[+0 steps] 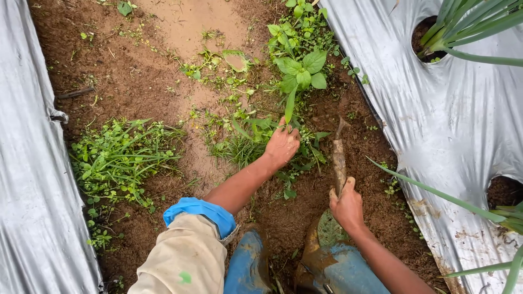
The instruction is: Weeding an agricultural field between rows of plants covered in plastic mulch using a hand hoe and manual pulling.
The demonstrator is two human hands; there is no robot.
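Observation:
My left hand reaches forward into the furrow and is closed around the base of a leafy green weed. My right hand grips the handle of a mud-caked hand tool. The tool's narrow blade points away from me, its tip in the soil just to the right of the weed. Low grassy weeds grow around my left hand.
Silver plastic mulch covers the beds on the left and right, with long-leaved plants growing through holes. A grass clump sits left of my arm. My blue rubber boots stand on the brown soil at the bottom.

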